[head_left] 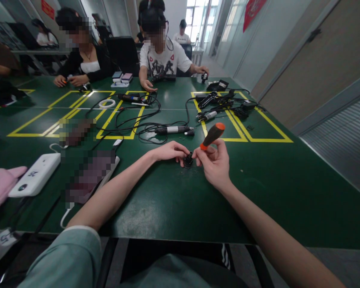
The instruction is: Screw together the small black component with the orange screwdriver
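My right hand (pixel 215 162) grips a screwdriver with a black and orange handle (pixel 212 135), its tip pointing down into a small black part (pixel 188 160) on the green table (pixel 174 208). My left hand (pixel 170 151) pinches that black part from the left and steadies it on the table. Both hands meet over the part, near the table's middle.
An electric screwdriver (pixel 172 129) with tangled black cables lies just beyond my hands. More tools and cables (pixel 222 105) sit at the back right inside yellow floor-tape boxes. A white device (pixel 36 175) lies at the left. Two people sit across the table.
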Motion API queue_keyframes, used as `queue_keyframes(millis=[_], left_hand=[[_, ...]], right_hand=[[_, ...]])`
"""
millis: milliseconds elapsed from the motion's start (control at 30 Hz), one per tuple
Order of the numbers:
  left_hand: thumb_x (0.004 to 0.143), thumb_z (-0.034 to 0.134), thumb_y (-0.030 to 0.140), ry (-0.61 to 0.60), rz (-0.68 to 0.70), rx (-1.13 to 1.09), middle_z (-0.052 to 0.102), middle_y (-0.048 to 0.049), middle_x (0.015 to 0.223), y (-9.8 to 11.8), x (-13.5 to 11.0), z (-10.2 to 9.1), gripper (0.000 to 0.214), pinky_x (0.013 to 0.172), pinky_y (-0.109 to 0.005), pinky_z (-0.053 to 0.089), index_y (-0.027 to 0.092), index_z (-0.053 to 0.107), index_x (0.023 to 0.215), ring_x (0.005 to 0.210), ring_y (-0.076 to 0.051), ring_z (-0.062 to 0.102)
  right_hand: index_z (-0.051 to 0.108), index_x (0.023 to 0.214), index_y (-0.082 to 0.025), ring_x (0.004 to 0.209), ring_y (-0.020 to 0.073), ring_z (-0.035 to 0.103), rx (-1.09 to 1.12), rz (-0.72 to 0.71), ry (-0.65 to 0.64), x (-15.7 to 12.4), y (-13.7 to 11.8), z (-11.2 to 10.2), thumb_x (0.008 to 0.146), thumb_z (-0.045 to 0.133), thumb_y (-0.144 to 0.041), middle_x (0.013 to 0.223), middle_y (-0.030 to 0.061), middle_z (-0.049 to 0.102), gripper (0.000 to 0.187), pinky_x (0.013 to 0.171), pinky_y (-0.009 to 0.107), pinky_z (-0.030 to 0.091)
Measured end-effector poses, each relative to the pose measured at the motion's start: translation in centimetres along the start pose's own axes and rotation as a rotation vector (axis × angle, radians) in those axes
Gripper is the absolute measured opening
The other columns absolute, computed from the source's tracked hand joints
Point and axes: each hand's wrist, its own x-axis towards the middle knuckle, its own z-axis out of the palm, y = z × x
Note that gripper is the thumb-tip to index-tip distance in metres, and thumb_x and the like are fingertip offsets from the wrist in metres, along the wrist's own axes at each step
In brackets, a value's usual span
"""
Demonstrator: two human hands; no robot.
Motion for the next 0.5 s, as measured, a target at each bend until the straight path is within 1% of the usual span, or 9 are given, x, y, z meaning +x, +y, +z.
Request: queue_keyframes(millis=[67,133,233,333,367,433,500], left_hand=[[0.083,0.067,0.016,0.005,-0.007,-0.003,0.077,-0.0051,0.079,-0.1,0.0,0.0,0.013,0.06,-0.017,0.05,0.01,0.075,0.09,0.062,-0.011,0.073],[0.082,0.068,0.016,0.016,-0.012,-0.003,0.077,-0.0049,0.078,-0.1,0.1,0.1,0.013,0.06,-0.017,0.05,0.01,0.075,0.09,0.062,-0.011,0.073],[0.082,0.065,0.013,0.033,-0.015,0.0,0.077,-0.005,0.078,0.0,0.0,0.2,0.015,0.059,-0.017,0.049,0.009,0.075,0.091,0.061,-0.011,0.072],[0.082,0.062,0.012,0.038,-0.013,0.01,0.077,-0.0047,0.077,0.2,0.0,0.4,0.015,0.058,-0.016,0.048,0.009,0.075,0.09,0.059,-0.01,0.072],[0.081,0.062,0.012,0.038,-0.013,0.014,0.077,-0.0047,0.077,0.2,0.0,0.4,0.015,0.058,-0.016,0.048,0.009,0.075,0.089,0.059,-0.01,0.071],[0.081,0.062,0.011,0.04,-0.014,0.019,0.077,-0.0047,0.077,0.2,0.0,0.4,0.015,0.058,-0.016,0.048,0.009,0.074,0.087,0.059,-0.01,0.071],[0.081,0.061,0.011,0.043,-0.017,0.022,0.076,-0.0043,0.075,0.2,0.0,0.4,0.015,0.058,-0.017,0.048,0.01,0.074,0.087,0.059,-0.01,0.071]], right_hand=[[0.051,0.103,-0.028,0.048,0.0071,0.053,0.004,-0.012,0.026,0.0,0.1,0.1,0.093,0.075,-0.04,0.07,-0.0088,0.062,0.029,0.046,0.02,0.045],[0.057,0.103,-0.026,0.048,0.007,0.053,-0.025,-0.006,0.047,0.0,-0.1,0.2,0.093,0.074,-0.041,0.072,-0.0067,0.062,0.025,0.045,0.021,0.045],[0.068,0.103,-0.023,0.05,0.0078,0.054,-0.107,0.029,0.029,0.1,-0.7,0.1,0.093,0.071,-0.042,0.073,-0.005,0.059,0.021,0.047,0.024,0.048],[0.072,0.1,-0.023,0.052,0.0078,0.055,-0.161,0.035,0.024,0.2,-1.0,-0.1,0.091,0.073,-0.038,0.076,-0.0042,0.058,0.018,0.049,0.024,0.051],[0.072,0.101,-0.023,0.053,0.008,0.055,-0.168,0.032,0.041,0.2,-1.0,-0.1,0.089,0.076,-0.037,0.077,-0.0042,0.06,0.019,0.05,0.025,0.052],[0.069,0.105,-0.024,0.054,0.0087,0.057,-0.158,0.026,0.086,0.3,-0.8,-0.2,0.083,0.082,-0.035,0.078,-0.0049,0.063,0.028,0.051,0.025,0.054],[0.065,0.105,-0.025,0.053,0.0092,0.06,-0.132,0.014,0.116,0.3,-0.7,-0.3,0.079,0.086,-0.035,0.078,-0.0054,0.067,0.036,0.051,0.024,0.055]])
